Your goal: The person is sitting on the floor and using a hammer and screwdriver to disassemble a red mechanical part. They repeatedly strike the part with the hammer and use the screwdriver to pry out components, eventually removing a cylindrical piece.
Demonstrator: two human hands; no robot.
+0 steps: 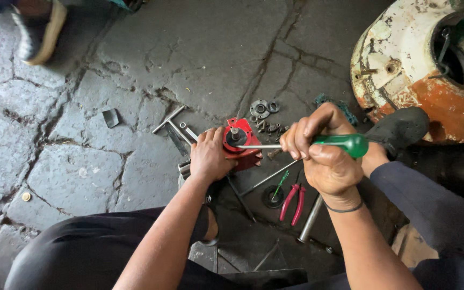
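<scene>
While your left hand [210, 156] clamps the red housing [241, 144] on the floor [189, 53], your right hand [323, 150] fists the screwdriver [296, 145], tip at its hub. Loose parts [264, 110] lie beyond; it's partly stripped, shaft still in.

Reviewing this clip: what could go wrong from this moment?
The screwdriver tip, pressed into the red housing, might slip toward the left hand steadying it. The small loose parts on the cracked stone floor could roll into the gaps. The right hand works above the pliers, an awkward landing spot.
</scene>
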